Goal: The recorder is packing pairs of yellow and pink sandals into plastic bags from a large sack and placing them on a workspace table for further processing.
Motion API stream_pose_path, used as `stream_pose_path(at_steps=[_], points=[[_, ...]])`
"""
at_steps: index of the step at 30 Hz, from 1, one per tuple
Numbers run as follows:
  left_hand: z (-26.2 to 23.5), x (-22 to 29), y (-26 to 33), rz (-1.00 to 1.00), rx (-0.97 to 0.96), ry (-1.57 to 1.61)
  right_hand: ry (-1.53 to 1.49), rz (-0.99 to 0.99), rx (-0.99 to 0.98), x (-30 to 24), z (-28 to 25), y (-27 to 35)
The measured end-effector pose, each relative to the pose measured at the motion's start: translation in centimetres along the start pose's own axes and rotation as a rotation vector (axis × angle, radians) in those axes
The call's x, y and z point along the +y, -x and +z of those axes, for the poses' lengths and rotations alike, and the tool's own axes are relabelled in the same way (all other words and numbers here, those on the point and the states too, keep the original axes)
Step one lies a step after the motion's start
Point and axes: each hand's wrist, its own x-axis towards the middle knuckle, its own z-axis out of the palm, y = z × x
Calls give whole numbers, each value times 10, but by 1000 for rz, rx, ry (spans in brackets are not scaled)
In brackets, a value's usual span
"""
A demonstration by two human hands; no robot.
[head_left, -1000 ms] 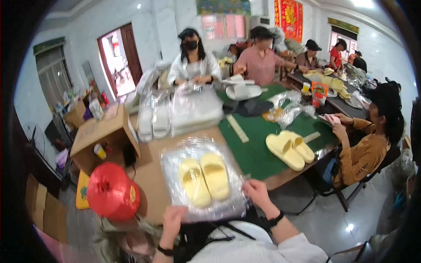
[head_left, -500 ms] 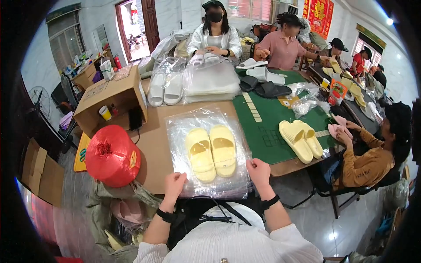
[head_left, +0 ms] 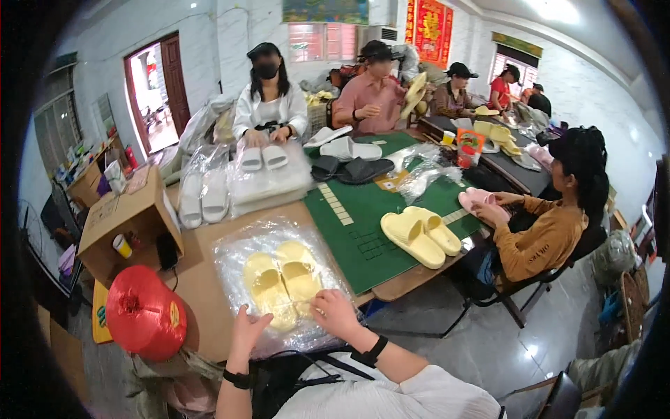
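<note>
A pair of pale yellow slippers [head_left: 266, 283] lies side by side on the table with clear plastic over it. Under and around the pair spreads a clear plastic bag [head_left: 227, 262], on what looks like more flat bags. My left hand [head_left: 249, 328] is at the lower left edge of the slippers, its thumb and fingers apart. By the heel of the right slipper, my right hand [head_left: 338, 314] has its fingers bent and pinched at the plastic.
A cardboard box [head_left: 105, 230] and a red twine roll [head_left: 146, 314] stand at left. Beyond are bagged white slippers [head_left: 204, 195] and stacked plastic bags [head_left: 269, 185]. Another yellow pair [head_left: 415, 237] sits on the green mat [head_left: 356, 269]. Co-workers sit across and at right.
My view has swung right. Both hands have come in from beside the bag to the heel end of the slippers. A co-worker across now touches a white pair; another lifts a yellow slipper.
</note>
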Motion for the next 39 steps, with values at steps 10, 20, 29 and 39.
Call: stream_pose_path(at_steps=[10,20,29,39], points=[[18,33,-9,-139,-237,577,-173,199,56,-2,-15,10],[-7,69,42,-98,-472,1010,-707,496,306,-21,-54,-7],[9,46,78,68,-328,892,-764,553,-84,-53,-28,5],[-155,-44,156,99,260,616,-720,-26,-482,-58,-17,-20]])
